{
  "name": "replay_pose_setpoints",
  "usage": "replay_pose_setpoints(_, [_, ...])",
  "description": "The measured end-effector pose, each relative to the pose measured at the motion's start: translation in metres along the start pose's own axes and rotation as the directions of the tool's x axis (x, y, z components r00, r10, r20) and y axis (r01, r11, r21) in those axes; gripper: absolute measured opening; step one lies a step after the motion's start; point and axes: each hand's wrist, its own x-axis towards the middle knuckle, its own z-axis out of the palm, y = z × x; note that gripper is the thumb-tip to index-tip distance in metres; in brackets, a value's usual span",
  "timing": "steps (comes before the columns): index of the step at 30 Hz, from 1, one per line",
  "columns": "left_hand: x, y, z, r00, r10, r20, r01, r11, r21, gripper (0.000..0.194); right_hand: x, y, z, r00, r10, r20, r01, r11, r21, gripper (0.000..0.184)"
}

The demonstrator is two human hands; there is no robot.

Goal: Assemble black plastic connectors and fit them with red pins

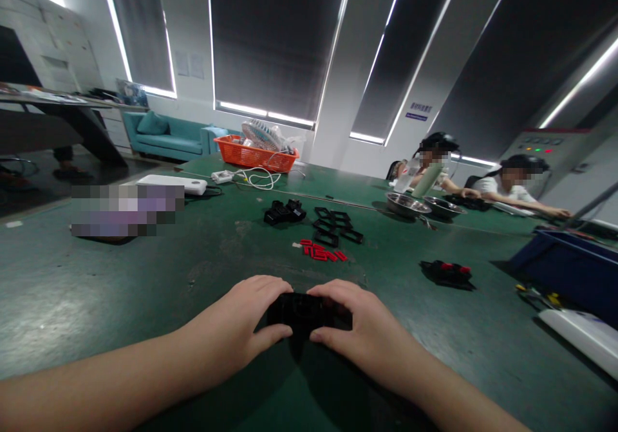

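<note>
Both my hands grip a black plastic part [302,309] low over the green table [217,277], close to me. My left hand [258,309] closes on its left end, thumb in front and fingers behind. On the right end, my right hand [345,309] holds it the same way. The part's finer shape is too dark to make out. Beyond it lie several small red pieces [321,252], then several black rectangular frames [333,223]. A cluster of black plastic parts [284,212] sits left of the frames.
Black parts with red pieces [447,273] lie to the right, before a blue bin [570,264] and a white object [584,338]. Metal bowls [408,205] stand farther back, near two seated people. An orange basket [255,155] and a white power strip [176,184] are at the far left.
</note>
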Motion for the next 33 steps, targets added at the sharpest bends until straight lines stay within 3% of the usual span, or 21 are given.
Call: replay_pose_setpoints(33, [0.0004, -0.0013, 0.0013, 1.0, 0.009, 0.007, -0.009, 1.0, 0.008, 0.031, 0.0001, 0.002, 0.0004, 1.0, 0.001, 0.006, -0.001, 1.0, -0.025, 0.041])
